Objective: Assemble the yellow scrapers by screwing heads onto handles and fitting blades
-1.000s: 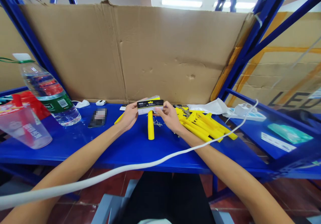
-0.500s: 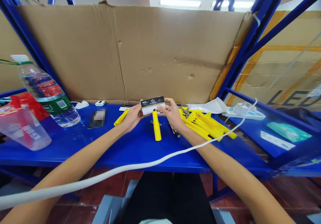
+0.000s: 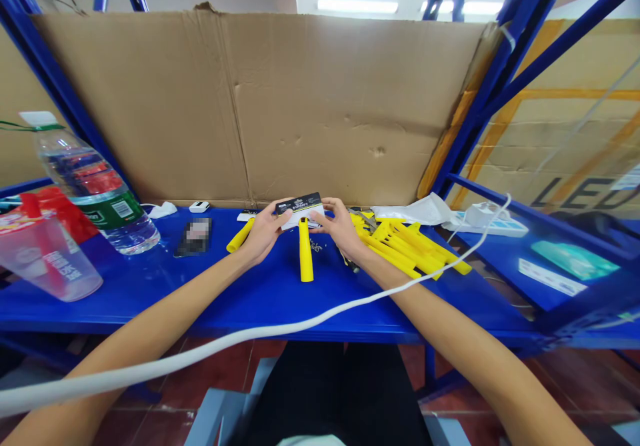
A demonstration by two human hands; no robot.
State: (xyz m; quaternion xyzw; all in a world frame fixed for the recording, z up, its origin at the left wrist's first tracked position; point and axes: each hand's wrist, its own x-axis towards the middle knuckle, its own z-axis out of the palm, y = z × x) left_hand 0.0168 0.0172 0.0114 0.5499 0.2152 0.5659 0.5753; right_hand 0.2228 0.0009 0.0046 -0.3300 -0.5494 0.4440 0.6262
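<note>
Currently, both hands are together near the middle of the blue table [image 3: 215, 299], and between them they hold a small packet [image 3: 300, 201]. The packet is black with pale lettering on its far part and white on its near part. The left hand [image 3: 264, 234] grasps the packet at its left end, with the thumb laid on the front face. The right hand [image 3: 344, 234] grasps the right end in a similar manner, also with the thumb toward the front. From the near side of the packet, a yellow handle [image 3: 307, 259] points toward the person; its far end meets the white part, but how it is joined I cannot tell.

Just right of the handle, some small bits [image 3: 317, 247] are scattered on the table, too tiny to be named. To the left of the left hand, and partly hidden by it, lies one yellow piece [image 3: 239, 238]. On the right, beside the right hand, a heap of yellow tools [image 3: 400, 247] is lying, and a whitish bag [image 3: 417, 210] rests at its far side. Farther left are a phone [image 3: 193, 238], a tilted-looking water bottle [image 3: 117, 209] and a plastic cup [image 3: 67, 274]. A white cable [image 3: 300, 327] passes across the view, nearer than the packet.
</note>
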